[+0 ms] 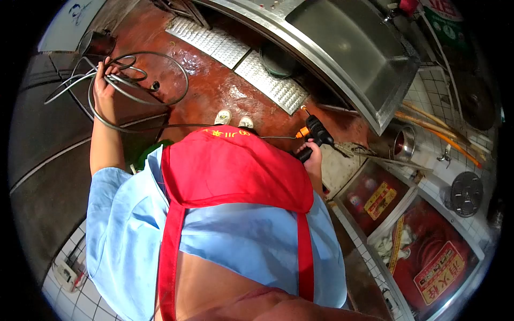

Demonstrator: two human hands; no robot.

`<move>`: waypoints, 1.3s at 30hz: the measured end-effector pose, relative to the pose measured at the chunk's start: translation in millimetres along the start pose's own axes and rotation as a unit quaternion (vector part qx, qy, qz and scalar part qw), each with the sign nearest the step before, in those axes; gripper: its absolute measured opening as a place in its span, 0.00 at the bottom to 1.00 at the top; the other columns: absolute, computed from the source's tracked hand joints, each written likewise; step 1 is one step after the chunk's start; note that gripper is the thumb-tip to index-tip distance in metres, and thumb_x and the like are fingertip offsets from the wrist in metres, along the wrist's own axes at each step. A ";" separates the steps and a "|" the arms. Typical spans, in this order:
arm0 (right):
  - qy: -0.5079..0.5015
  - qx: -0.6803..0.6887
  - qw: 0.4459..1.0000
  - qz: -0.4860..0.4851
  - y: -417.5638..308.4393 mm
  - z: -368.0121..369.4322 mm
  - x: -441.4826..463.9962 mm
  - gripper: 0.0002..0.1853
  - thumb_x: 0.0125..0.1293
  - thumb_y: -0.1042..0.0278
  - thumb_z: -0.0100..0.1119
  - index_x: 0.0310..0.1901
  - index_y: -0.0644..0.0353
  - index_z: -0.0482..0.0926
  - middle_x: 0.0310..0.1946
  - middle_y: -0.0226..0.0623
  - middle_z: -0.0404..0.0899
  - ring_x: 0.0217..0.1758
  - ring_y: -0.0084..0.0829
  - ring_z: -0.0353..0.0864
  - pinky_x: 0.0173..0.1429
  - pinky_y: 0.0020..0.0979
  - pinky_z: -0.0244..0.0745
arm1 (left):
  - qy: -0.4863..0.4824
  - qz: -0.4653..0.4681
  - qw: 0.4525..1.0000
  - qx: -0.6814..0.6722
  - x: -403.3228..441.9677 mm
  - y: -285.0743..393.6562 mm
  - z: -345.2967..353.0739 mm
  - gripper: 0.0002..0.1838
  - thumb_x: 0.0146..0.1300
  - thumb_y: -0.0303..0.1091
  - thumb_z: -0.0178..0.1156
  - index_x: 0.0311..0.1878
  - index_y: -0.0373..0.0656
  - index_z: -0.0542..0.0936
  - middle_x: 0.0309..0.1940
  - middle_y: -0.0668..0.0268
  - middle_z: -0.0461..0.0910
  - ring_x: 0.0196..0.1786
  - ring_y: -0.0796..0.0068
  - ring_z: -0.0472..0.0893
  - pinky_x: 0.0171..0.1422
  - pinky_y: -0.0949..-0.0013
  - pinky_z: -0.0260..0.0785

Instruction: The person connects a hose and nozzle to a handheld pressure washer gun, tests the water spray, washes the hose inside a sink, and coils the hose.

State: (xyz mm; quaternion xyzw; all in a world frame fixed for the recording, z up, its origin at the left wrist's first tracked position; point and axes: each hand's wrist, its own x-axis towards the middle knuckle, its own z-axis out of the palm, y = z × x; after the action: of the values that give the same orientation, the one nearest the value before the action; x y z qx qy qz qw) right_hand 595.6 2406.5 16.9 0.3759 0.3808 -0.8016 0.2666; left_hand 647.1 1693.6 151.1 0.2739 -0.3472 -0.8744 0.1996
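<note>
In the head view, my left hand (106,80) is raised at the left with its fingers closed around a loosely coiled grey-black hose (180,101). The loops hang out to both sides of the hand, and one length runs across in front of my red apron (235,166). My right hand (312,153) grips the handle of a black spray gun (319,130) with an orange fitting (303,132). Its short nozzle points away from me, toward the floor. A thin line reaches the orange fitting from behind the apron.
A steel sink (348,53) stands ahead on the right, with a dark round tub (278,59) beneath it. Metal tread plates (270,80) lie on the wet red floor (206,88). Red fire-hose cabinets (428,257) and long poles (444,134) are at the right.
</note>
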 end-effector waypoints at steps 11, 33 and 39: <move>-0.033 -0.142 0.986 0.078 10.4 87.7 51.2 0.12 0.47 0.77 0.55 0.34 0.53 0.69 0.21 0.33 0.68 0.22 0.30 0.69 0.28 0.33 0.68 | 0.057 0.036 0.997 0.024 -14.7 21.0 20.3 0.17 0.63 0.42 0.51 0.47 0.39 0.72 0.15 0.76 0.58 0.23 0.81 0.58 0.34 0.76 0.55; -0.061 -0.354 0.925 0.121 104.9 415.7 146.5 0.13 0.44 0.78 0.53 0.36 0.58 0.69 0.17 0.36 0.68 0.17 0.31 0.69 0.23 0.34 0.69 | 0.089 0.027 0.995 -0.029 164.8 114.4 -131.2 0.13 0.60 0.40 0.55 0.41 0.39 0.74 0.15 0.74 0.64 0.22 0.79 0.65 0.28 0.75 0.60; -0.118 -0.414 0.895 0.119 131.5 521.9 181.5 0.13 0.43 0.82 0.53 0.33 0.59 0.68 0.15 0.37 0.67 0.15 0.33 0.69 0.21 0.34 0.68 | 0.068 0.042 0.997 -0.019 187.8 153.0 -152.5 0.13 0.60 0.38 0.56 0.43 0.40 0.73 0.16 0.75 0.65 0.22 0.85 0.66 0.26 0.81 0.60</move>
State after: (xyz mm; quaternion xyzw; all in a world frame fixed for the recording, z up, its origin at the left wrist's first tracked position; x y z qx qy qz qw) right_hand 376.5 1883.0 39.8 0.1764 0.5964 -0.5723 0.5345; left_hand 621.0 1412.5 103.9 0.3144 -0.3267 -0.8511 0.2646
